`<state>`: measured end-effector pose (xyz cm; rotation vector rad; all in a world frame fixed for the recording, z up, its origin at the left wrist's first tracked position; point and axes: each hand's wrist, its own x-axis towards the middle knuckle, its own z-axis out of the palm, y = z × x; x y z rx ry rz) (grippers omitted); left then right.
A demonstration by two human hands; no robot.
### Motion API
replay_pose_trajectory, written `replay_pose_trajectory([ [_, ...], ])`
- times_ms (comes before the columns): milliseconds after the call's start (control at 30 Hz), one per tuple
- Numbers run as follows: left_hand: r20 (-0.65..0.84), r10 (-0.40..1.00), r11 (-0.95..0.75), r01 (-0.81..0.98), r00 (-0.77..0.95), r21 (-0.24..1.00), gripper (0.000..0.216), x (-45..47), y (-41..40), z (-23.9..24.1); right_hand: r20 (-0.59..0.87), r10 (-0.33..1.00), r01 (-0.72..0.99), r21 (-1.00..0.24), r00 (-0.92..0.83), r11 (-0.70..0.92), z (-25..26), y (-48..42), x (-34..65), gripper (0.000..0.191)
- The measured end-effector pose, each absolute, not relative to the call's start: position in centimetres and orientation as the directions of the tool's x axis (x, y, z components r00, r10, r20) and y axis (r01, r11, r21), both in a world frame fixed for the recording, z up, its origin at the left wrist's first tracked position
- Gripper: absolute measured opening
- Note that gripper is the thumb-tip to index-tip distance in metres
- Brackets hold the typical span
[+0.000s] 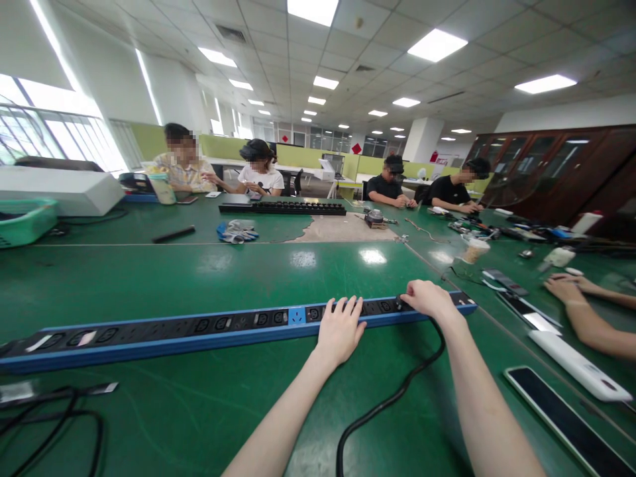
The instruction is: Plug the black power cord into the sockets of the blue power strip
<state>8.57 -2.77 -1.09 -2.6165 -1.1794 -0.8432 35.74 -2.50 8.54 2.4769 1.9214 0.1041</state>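
Note:
A long blue-and-black power strip [233,334] lies across the green table, its row of sockets facing up. One socket block [297,316] near its middle is bright blue. My left hand [340,328] rests flat on the strip just right of that block, fingers stretched over the far edge. Toward the strip's right end, my right hand [427,298] is closed on a black plug [400,302] at a socket; how deep the plug sits cannot be seen. From under that hand a black power cord [392,397] curves down toward the front edge.
Black cables [74,411] lie at front left. A phone [571,417], a white power strip [579,364] and a co-worker's hands [571,288] are at right. Farther back are gloves [237,231], a black strip [283,207] and a plastic cup [474,249]. Several people sit beyond.

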Motion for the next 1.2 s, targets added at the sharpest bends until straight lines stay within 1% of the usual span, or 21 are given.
replay_pose_trajectory([
  [100,0.555,0.644,-0.679,0.728,0.527,0.096,0.055,8.5,-2.8,-1.1,0.047,0.969,0.97,0.02,0.242,-0.243,8.2,-2.2,36.0,0.034],
  [300,0.566,0.639,-0.679,0.728,0.521,0.095,0.055,8.4,-2.8,-1.2,0.023,0.972,0.972,0.021,0.235,-0.235,7.9,-1.5,37.0,0.031],
  [500,0.558,0.646,-0.671,0.736,0.521,0.089,0.056,8.3,-2.8,-1.1,0.04,0.969,0.97,-0.01,0.245,-0.245,7.7,-1.3,37.3,0.032],
  [800,0.55,0.645,-0.673,0.735,0.531,0.08,0.055,8.4,-2.8,-1.0,0.04,0.967,0.967,0.008,0.253,-0.253,8.0,-1.6,36.9,0.033],
  [900,0.551,0.644,-0.676,0.732,0.531,0.084,0.054,8.4,-2.8,-1.0,0.046,0.967,0.967,0.036,0.251,-0.253,8.0,-1.6,36.7,0.032],
  [1067,0.543,0.651,-0.666,0.743,0.53,0.074,0.055,8.5,-2.9,-0.9,0.056,0.976,0.968,0.125,0.211,-0.217,8.0,-1.6,35.8,0.032],
  [1200,0.546,0.652,-0.659,0.749,0.526,0.066,0.054,8.6,-2.9,-0.9,0.011,0.978,0.965,0.158,0.209,-0.209,8.5,-1.9,35.2,0.035],
])
